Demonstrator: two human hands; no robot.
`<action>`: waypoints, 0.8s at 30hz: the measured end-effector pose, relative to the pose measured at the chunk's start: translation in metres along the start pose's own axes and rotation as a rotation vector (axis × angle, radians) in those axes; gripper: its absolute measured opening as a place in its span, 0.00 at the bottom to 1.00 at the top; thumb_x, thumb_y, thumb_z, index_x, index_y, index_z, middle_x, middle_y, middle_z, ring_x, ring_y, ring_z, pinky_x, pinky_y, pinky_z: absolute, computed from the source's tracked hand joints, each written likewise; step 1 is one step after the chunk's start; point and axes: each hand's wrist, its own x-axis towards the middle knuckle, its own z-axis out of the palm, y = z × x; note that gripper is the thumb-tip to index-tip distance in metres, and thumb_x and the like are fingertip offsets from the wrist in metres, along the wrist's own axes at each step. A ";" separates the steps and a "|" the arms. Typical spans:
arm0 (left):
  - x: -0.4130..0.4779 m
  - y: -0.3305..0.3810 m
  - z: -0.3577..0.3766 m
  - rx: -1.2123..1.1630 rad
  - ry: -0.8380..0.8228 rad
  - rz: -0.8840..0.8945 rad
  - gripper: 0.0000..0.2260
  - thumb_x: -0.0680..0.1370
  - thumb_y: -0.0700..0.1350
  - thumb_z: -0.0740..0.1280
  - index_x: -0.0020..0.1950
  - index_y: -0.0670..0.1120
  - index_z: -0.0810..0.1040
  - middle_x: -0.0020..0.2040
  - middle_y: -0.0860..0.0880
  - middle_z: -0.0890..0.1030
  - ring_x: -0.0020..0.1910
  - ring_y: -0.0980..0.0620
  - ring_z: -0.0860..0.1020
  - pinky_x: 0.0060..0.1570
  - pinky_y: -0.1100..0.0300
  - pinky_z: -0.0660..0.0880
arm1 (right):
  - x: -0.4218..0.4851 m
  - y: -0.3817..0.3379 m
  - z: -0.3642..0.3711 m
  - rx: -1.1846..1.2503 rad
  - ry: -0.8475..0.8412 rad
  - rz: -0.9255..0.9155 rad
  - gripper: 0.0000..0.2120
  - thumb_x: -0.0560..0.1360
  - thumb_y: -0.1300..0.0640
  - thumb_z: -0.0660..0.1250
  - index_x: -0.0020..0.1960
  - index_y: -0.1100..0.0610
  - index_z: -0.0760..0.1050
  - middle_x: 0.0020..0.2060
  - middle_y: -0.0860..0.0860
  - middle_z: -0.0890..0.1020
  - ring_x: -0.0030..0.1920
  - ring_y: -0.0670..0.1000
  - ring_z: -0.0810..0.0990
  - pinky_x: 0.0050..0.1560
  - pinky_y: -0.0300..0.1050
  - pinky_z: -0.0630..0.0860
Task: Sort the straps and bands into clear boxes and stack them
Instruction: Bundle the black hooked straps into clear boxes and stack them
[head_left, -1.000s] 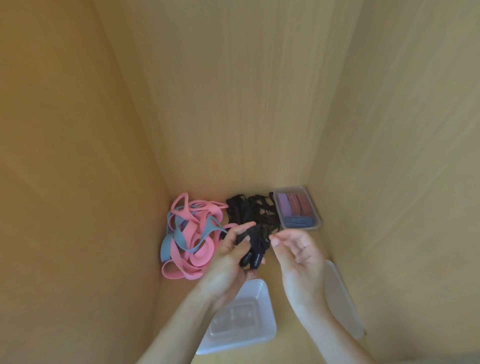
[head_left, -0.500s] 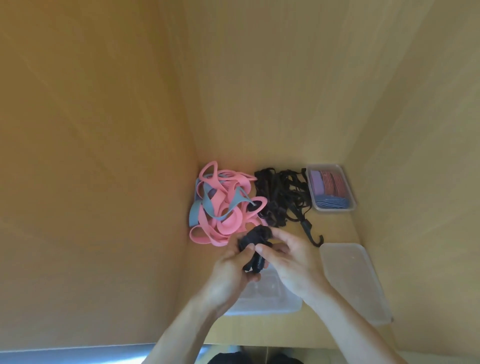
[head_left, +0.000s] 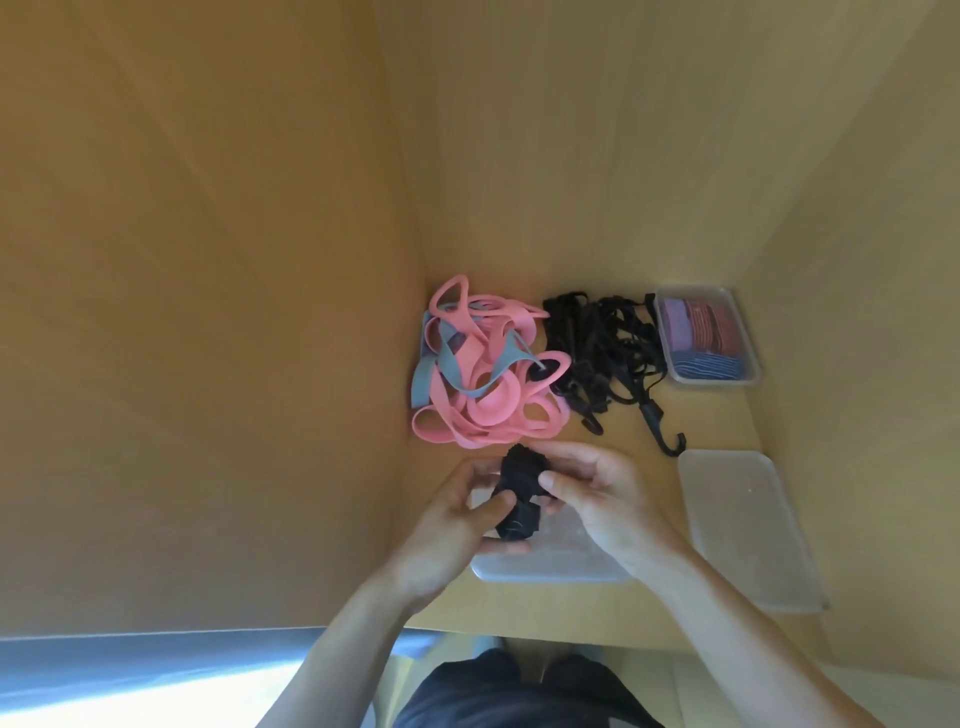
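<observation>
Head view: left hand (head_left: 447, 525) & right hand (head_left: 608, 499) clamp fingers (head_left: 553, 483) on rolled black strap (head_left: 519, 493) over 6 o'clock clear box (head_left: 561, 564), prob. keeping it compact to fit.

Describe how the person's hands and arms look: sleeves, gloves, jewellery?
The left hand and right hand are bare: no gloves, rings or watch visible. The forearms are uncovered to the frame edge, no sleeves in view. Dark clothing shows below.
</observation>
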 end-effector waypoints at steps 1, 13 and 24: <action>-0.001 -0.001 -0.001 0.097 0.020 0.008 0.12 0.83 0.41 0.65 0.66 0.46 0.74 0.62 0.45 0.79 0.54 0.46 0.84 0.51 0.51 0.82 | -0.001 0.002 0.001 0.016 0.017 0.028 0.16 0.77 0.71 0.69 0.60 0.56 0.82 0.48 0.54 0.88 0.45 0.55 0.87 0.44 0.41 0.81; -0.011 -0.037 -0.030 0.713 0.142 0.204 0.38 0.71 0.53 0.76 0.76 0.56 0.61 0.74 0.61 0.59 0.74 0.63 0.58 0.69 0.71 0.60 | -0.005 0.022 0.007 0.021 0.081 0.193 0.16 0.77 0.72 0.68 0.56 0.53 0.82 0.45 0.54 0.88 0.43 0.56 0.87 0.40 0.37 0.80; -0.005 -0.045 -0.020 0.822 0.193 0.234 0.25 0.74 0.52 0.73 0.67 0.64 0.65 0.69 0.65 0.62 0.65 0.72 0.65 0.55 0.79 0.64 | 0.008 0.029 0.032 -0.037 0.207 0.226 0.12 0.75 0.70 0.72 0.51 0.53 0.83 0.44 0.58 0.85 0.40 0.54 0.87 0.41 0.43 0.84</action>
